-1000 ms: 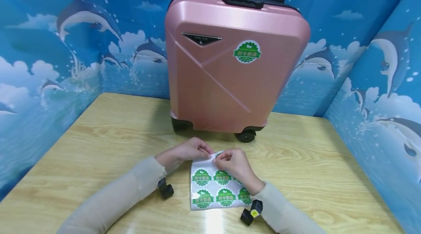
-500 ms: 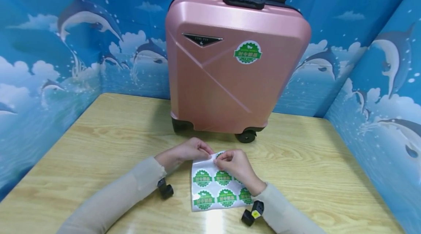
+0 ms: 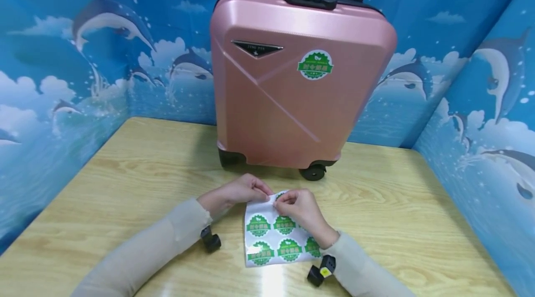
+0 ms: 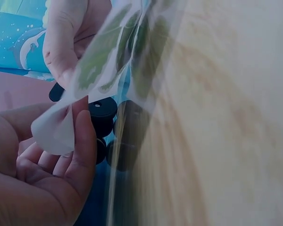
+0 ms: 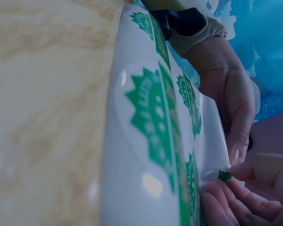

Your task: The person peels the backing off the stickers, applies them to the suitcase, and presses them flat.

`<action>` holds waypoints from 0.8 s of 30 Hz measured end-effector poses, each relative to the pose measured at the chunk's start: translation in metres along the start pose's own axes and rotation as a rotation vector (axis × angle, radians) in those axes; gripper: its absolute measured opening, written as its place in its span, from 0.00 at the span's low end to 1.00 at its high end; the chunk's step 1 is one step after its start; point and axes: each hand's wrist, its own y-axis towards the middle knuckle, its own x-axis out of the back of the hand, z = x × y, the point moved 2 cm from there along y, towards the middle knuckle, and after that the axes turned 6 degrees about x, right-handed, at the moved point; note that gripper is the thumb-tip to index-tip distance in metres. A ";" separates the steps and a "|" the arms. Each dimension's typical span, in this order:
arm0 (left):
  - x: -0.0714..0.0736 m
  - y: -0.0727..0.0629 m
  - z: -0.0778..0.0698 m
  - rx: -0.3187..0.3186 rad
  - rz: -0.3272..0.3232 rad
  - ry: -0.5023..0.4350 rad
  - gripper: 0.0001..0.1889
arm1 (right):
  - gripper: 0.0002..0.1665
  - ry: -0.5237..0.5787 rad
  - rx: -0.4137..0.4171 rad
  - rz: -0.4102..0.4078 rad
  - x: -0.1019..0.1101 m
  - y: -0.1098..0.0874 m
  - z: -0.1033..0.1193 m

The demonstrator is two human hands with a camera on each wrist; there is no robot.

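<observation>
A white sheet of round green stickers (image 3: pixel 258 209) lies on the table, its far edge raised in both hands. The left hand (image 3: pixel 244 190) pinches the sheet's far left corner, which curls over between thumb and fingers in the left wrist view. Close beside it, the right hand (image 3: pixel 303 210) pinches the far edge near a partly hidden sticker. In the right wrist view, a bit of green (image 5: pixel 224 175) shows at the right hand's fingertips. Whether a sticker is lifting there I cannot tell. Behind the hands stands a pink suitcase (image 3: pixel 288 111) bearing a round green sticker (image 3: pixel 315 65).
The suitcase stands on black wheels (image 3: pixel 313 172) at the back of the wooden table (image 3: pixel 138 185). Blue curtains (image 3: pixel 167 14) printed with dolphins hang behind and at the sides. Each wrist carries a small black camera, such as the left one (image 3: pixel 211 240).
Both hands keep their pinch on the sheet's far edge. The sheet's near part has drifted very slightly to the right.
</observation>
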 end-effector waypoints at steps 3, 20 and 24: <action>0.000 0.001 0.001 -0.007 -0.005 -0.001 0.09 | 0.05 0.020 0.006 0.005 0.000 0.000 0.000; -0.002 0.000 0.001 0.011 0.001 -0.008 0.09 | 0.04 0.062 -0.050 0.000 -0.002 0.000 -0.001; 0.000 0.001 0.002 -0.010 0.006 -0.020 0.09 | 0.04 0.055 -0.019 0.003 -0.002 0.001 -0.001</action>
